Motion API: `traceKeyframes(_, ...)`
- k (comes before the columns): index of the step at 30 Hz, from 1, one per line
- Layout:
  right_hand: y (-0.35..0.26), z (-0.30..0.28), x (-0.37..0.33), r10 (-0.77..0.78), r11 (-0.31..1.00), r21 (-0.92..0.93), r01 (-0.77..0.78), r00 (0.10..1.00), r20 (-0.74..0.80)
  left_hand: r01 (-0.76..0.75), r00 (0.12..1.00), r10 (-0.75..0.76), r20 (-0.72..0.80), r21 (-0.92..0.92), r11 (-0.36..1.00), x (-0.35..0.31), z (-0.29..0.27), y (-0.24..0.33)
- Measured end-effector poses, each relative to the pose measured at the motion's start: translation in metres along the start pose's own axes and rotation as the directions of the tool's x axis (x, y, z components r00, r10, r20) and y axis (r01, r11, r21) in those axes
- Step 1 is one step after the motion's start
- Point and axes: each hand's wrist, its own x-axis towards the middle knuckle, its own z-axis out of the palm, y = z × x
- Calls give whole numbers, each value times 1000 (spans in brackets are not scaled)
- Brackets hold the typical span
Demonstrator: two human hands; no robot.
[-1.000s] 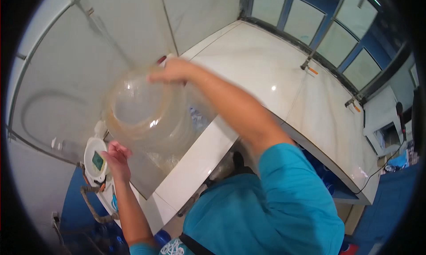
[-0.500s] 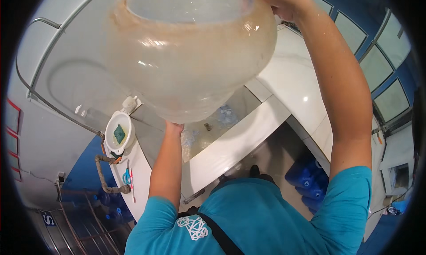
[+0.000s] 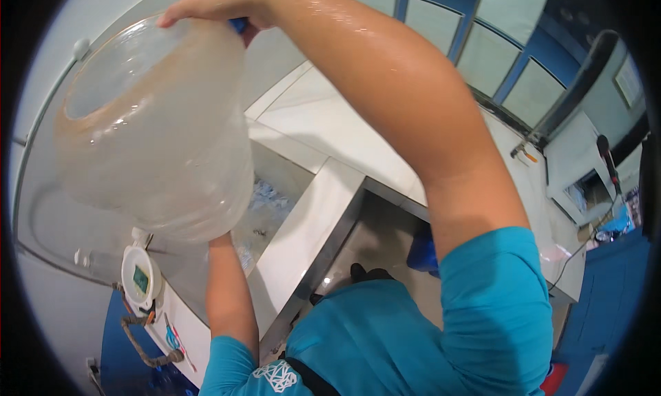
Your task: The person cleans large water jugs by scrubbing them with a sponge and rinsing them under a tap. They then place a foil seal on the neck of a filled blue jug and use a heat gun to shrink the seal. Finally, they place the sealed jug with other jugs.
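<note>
A large, rounded, cloudy see-through bowl (image 3: 165, 165) with a wide mouth is held up at the left, tilted. Light brown staining runs below its rim. My right hand (image 3: 224, 2) grips the upper rim, thumb and fingers over the edge. Something small and blue (image 3: 239, 25) shows beneath that hand; its kind is unclear. My left hand (image 3: 221, 242) supports the bowl's underside, its fingers hidden behind the wall. Below is a tiled basin (image 3: 303, 224) with shallow water and crumpled bluish, clear plastic (image 3: 267, 196) in it.
At the left ledge stands a white plastic basket (image 3: 153, 286) holding a green scouring pad (image 3: 140, 279). Nearby lie blue-handled scissors (image 3: 171, 335) and a rusty pipe (image 3: 141, 351). A white tiled counter (image 3: 330, 113) extends right, with a yellow-handled tap (image 3: 527, 151) at its far end.
The bowl has moved left and tilted more, with both hands still on it. My right arm now reaches across the upper middle. The whole view has turned to the right.
</note>
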Motion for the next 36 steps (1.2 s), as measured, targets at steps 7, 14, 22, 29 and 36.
traceKeyframes(7, 2, -9, -3, 30, 996, 85, -30, 1000, 1, -59, 998, 56, 19, 169, 984, -3, -13, 13)
traceKeyframes(14, 4, -12, -6, 48, 996, 75, -52, 997, 63, -196, 981, 152, 123, 604, 772, -18, -26, 20)
traceKeyframes(22, 29, 44, 19, 203, 977, -100, -190, 968, 150, -494, 856, 73, 511, 852, -175, -47, -51, -2)
traceKeyframes(29, -6, 21, 16, 131, 987, -108, -117, 981, 141, -577, 798, -5, 603, 761, -295, -32, -55, 9)
traceKeyframes(36, 9, 26, 24, 103, 994, 25, -105, 991, 80, -608, 754, -31, 657, 678, -414, -38, -59, 8)
